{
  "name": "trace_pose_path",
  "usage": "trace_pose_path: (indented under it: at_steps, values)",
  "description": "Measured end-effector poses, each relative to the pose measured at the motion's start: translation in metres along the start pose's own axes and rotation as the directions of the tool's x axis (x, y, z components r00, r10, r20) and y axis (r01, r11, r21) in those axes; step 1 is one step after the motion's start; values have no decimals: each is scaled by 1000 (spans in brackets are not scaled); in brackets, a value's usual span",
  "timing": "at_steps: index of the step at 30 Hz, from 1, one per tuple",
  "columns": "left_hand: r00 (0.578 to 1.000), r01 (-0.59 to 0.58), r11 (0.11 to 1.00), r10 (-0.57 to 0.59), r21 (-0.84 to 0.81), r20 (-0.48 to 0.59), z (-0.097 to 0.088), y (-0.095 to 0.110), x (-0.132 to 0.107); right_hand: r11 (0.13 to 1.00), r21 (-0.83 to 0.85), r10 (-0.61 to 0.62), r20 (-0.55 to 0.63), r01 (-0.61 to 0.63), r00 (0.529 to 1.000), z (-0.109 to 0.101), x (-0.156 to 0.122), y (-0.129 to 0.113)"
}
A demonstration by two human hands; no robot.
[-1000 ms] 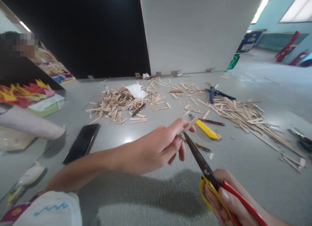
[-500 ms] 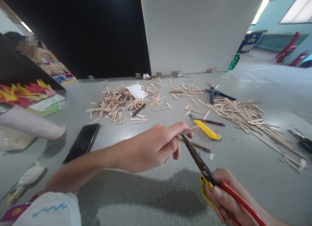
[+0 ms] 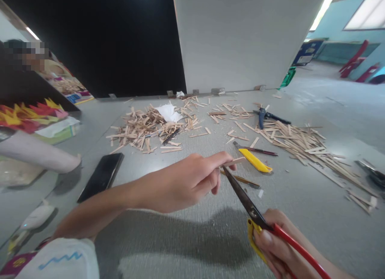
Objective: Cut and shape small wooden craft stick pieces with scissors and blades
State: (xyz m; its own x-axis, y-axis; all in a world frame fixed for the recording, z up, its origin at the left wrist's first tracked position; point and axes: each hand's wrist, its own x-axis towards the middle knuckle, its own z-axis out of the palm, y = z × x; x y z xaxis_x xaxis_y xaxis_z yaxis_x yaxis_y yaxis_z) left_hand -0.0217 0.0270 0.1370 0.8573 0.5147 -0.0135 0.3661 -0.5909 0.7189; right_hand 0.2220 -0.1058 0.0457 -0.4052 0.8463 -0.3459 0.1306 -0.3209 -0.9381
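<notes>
My left hand (image 3: 186, 180) pinches a short wooden stick (image 3: 236, 161) between thumb and fingers, holding it level above the grey floor. My right hand (image 3: 278, 249), at the lower right, grips the red and yellow handles of a pair of scissors (image 3: 249, 204). The dark blades point up and left, and their tip meets the stick just beside my left fingertips. A yellow utility knife (image 3: 255, 160) lies on the floor just beyond the stick.
Heaps of wooden sticks lie ahead at left (image 3: 144, 128) and right (image 3: 300, 142). A black phone (image 3: 102, 176) rests at left. A blue glue gun (image 3: 264, 115) lies farther back. Another person's arm (image 3: 36, 156) reaches in at far left. A white board (image 3: 240, 38) stands behind.
My left hand lowered and levelled the stick, which earlier tilted up. The scissors and my right hand dropped slightly, the blade tip staying at the stick.
</notes>
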Motion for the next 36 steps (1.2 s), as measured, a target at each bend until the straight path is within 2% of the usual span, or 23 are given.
trace_pose_path:
  at_steps: [3,6,12,18,24,28,31,34,36]
  values:
    - [1000,5,1000,-5,16,-1,0,-1,0,987,135,-92,50,84,995,0,2,6]
    - [1000,9,999,-8,42,-15,2,-3,1,939,305,-181,54,156,982,2,3,9]
    - [997,51,989,-44,139,-57,4,-7,3,848,528,-60,163,-36,985,4,7,12]
    - [994,69,963,-44,260,-98,5,-12,9,811,582,-56,175,-57,983,0,12,26]
    - [970,161,937,-92,311,-226,6,-23,13,794,608,-86,154,-26,984,1,9,18]
    - [963,176,970,-133,169,-236,3,-23,15,795,605,-94,169,-28,981,0,11,21]
    - [960,202,976,-213,-79,-180,-1,-16,14,793,609,-113,152,-3,982,1,16,27]
    - [948,250,902,-302,-352,-101,-7,-9,13,804,591,-130,63,68,990,4,23,26]
    - [951,238,841,-303,-486,-58,-10,-6,13,837,541,-88,-14,81,996,4,25,23]
